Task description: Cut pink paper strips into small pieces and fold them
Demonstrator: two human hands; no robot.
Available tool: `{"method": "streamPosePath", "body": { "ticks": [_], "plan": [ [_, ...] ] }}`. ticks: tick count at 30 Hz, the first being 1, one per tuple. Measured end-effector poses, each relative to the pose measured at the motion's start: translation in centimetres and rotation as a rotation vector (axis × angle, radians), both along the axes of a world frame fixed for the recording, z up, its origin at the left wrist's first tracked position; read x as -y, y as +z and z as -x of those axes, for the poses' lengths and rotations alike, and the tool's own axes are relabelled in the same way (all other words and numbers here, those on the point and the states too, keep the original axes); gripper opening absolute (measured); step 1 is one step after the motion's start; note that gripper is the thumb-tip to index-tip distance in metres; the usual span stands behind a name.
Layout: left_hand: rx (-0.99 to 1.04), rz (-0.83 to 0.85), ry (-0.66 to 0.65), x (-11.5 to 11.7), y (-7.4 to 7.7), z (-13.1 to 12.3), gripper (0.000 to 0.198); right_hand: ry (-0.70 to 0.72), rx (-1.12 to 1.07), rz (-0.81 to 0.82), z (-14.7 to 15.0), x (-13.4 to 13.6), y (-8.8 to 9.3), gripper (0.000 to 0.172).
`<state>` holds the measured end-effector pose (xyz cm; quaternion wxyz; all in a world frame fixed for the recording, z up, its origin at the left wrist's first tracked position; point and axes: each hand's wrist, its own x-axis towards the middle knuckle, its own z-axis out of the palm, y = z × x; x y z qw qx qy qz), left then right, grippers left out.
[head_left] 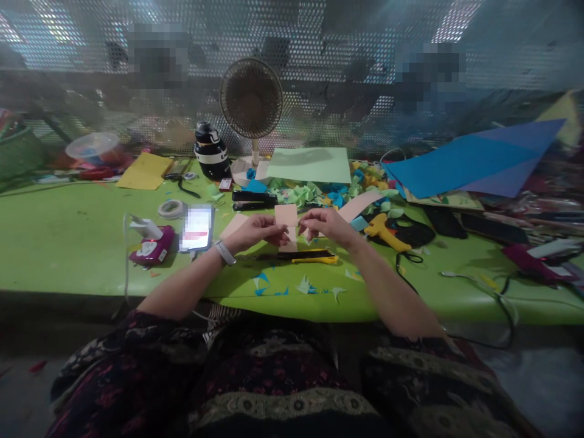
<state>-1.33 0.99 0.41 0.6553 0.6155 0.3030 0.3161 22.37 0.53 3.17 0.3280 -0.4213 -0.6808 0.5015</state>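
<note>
A small peach paper square [286, 215] is pinched at its lower left by my left hand [258, 232], which wears a pale wristband. Close by on the right, my right hand [327, 226] has curled fingers near the square's edge; whether they grip anything I cannot make out. More peach paper shows below the square and under my left hand. A long peach paper strip [362, 205] lies just beyond my right hand. Below my hands rest a yellow box cutter [316, 260] and a dark scissors-like tool beside it, partly merged with it.
Behind my hands are a black stapler [254, 199], several folded paper pieces [303, 194], a green sheet [310, 163], a fan [251, 100] and a black bottle [212, 152]. A phone [196, 229] and tape roll [171, 209] lie left. A yellow glue gun [387, 232] and cables lie right.
</note>
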Motion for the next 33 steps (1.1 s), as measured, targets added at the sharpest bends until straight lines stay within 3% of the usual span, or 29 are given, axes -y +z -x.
{"method": "streamPosePath", "body": {
  "ticks": [5, 9, 13, 19, 24, 26, 30, 33],
  "plan": [
    [-0.019, 0.021, -0.025, 0.4, 0.1, -0.3, 0.038, 0.074, 0.009, -0.021, 1.2, 0.4, -0.5, 0.038],
    [-0.021, 0.028, -0.016, 0.1, 0.2, 0.0, 0.035, 0.045, 0.009, -0.051, 1.0, 0.3, -0.7, 0.044],
    [0.008, 0.039, 0.104, -0.6, 0.1, 0.3, 0.036, -0.012, 0.0, -0.052, 0.6, 0.2, -0.4, 0.044],
    [0.135, 0.026, 0.244, -0.4, -0.1, -0.3, 0.047, 0.099, 0.059, -0.044, 1.8, 0.7, -1.2, 0.045],
    [0.131, -0.012, 0.366, -0.7, -0.6, -0.4, 0.042, 0.074, 0.414, -0.381, 2.3, 1.6, -1.5, 0.039],
    [0.182, 0.019, 0.424, -1.3, -0.8, -0.2, 0.043, 0.153, 0.572, -0.496, 2.2, 2.0, -1.2, 0.035],
    [0.243, 0.072, 0.465, -1.9, -0.9, 0.2, 0.043, 0.401, 0.672, -0.574, 2.2, 2.5, -1.0, 0.018],
    [0.263, 0.107, 0.496, -1.8, -0.9, 0.2, 0.043, 0.395, 0.624, -0.561, 2.4, 2.6, -1.3, 0.011]
  ]
}}
